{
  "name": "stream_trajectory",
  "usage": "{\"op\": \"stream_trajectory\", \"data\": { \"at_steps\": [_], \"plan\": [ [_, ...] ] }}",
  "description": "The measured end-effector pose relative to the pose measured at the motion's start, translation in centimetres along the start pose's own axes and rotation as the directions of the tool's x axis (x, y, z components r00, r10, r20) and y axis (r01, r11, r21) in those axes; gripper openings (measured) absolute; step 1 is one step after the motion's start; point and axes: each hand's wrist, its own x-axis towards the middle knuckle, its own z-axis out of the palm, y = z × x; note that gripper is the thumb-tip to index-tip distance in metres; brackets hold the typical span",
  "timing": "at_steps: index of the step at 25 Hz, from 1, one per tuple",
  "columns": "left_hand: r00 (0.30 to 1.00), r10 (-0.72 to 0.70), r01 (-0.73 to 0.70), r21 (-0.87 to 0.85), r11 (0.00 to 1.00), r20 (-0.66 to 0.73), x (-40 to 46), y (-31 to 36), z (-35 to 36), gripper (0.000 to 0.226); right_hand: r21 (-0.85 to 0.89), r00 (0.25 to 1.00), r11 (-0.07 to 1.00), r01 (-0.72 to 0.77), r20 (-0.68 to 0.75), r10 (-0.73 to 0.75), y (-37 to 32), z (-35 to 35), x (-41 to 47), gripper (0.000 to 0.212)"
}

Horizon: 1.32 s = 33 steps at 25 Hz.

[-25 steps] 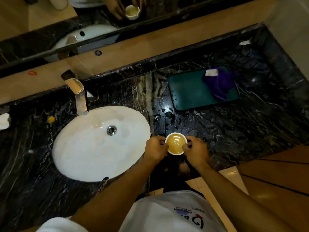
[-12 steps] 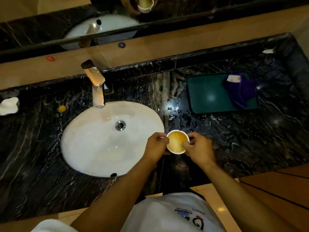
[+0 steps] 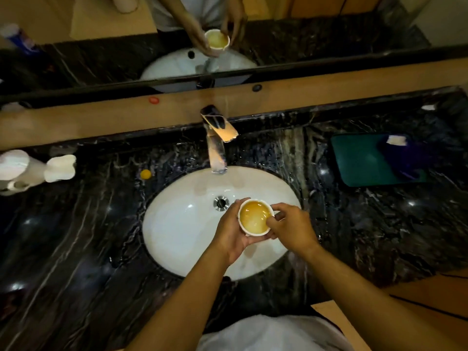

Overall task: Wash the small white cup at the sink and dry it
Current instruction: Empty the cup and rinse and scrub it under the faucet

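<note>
Both hands grip the small white cup [image 3: 255,218] over the white sink [image 3: 182,224], left hand [image 3: 234,234] cradling beneath, right hand [image 3: 291,228] pinching its rim. The faucet [image 3: 216,150] stands behind; a green tray [image 3: 359,160] with purple cloth [image 3: 405,158] rests on the counter [image 3: 76,236]. No readable writing.

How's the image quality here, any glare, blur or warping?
Head view: dim and warm-toned; small glare spots dot the wet counter; wide-angle warping bends the mirror edge; soap dispenser at the left looks soft; cup and both hands stay fairly sharp.

Bare forearms; white shirt [image 3: 273,334] below.
</note>
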Motion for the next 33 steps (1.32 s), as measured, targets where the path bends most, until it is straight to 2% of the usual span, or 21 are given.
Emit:
{"op": "stream_trajectory", "data": {
  "at_steps": [5,8,13,16,19,21,23,25,26,28,31,33],
  "plan": [
    [0.993,0.095,-0.099,-0.056,0.994,-0.066,-0.8,3.2,-4.7,0.039,0.028,0.992,0.995,0.091,0.089,-0.093,-3.8,3.6,0.8,0.021],
    [0.978,0.155,-0.166,-0.074,0.983,-0.137,-0.9,4.7,-6.3,0.032,0.098,0.984,0.989,0.114,0.125,-0.126,-5.4,4.4,2.1,0.016],
    [0.948,0.217,-0.249,-0.117,0.961,-0.233,-0.8,5.6,-8.0,0.037,0.183,0.981,0.964,0.192,-0.003,-0.194,-7.6,3.7,4.7,0.022],
    [0.937,0.240,-0.272,-0.098,0.957,-0.255,-0.8,6.1,-8.1,0.038,0.228,0.982,0.955,0.187,-0.007,-0.191,-8.9,3.0,5.6,0.023],
    [0.927,0.256,-0.287,-0.079,0.955,-0.274,-0.6,6.3,-7.8,0.034,0.239,0.975,0.946,0.219,-0.010,-0.223,-9.8,2.7,6.0,0.020],
    [0.923,0.264,-0.293,-0.068,0.954,-0.279,-0.4,6.3,-7.7,0.033,0.249,0.962,0.929,0.273,-0.096,-0.257,-10.6,2.3,6.3,0.014],
    [0.923,0.258,-0.288,-0.066,0.956,-0.286,-0.2,6.5,-7.7,0.032,0.203,0.919,0.910,0.362,-0.243,-0.311,-11.9,1.8,6.9,0.017],
    [0.930,0.242,-0.274,-0.082,0.958,-0.277,0.1,6.6,-7.7,0.032,0.106,0.858,0.883,0.458,-0.314,-0.407,-13.5,1.2,7.8,0.044],
    [0.934,0.233,-0.266,-0.093,0.959,-0.269,0.3,6.7,-7.6,0.033,0.032,0.847,0.876,0.481,-0.274,-0.455,-14.4,1.0,8.3,0.057],
    [0.940,0.221,-0.254,-0.102,0.962,-0.260,1.1,6.8,-7.7,0.035,-0.155,0.858,0.861,0.485,-0.108,-0.502,-16.3,0.6,9.5,0.073],
    [0.953,0.200,-0.224,-0.085,0.971,-0.228,2.5,7.1,-7.7,0.043,-0.423,0.877,0.785,0.453,0.055,-0.477,-18.5,0.6,11.2,0.072],
    [0.956,0.186,-0.209,-0.081,0.975,-0.226,3.5,7.4,-7.6,0.042,-0.518,0.886,0.739,0.431,0.089,-0.454,-19.3,1.0,12.0,0.064]
  ]
}}
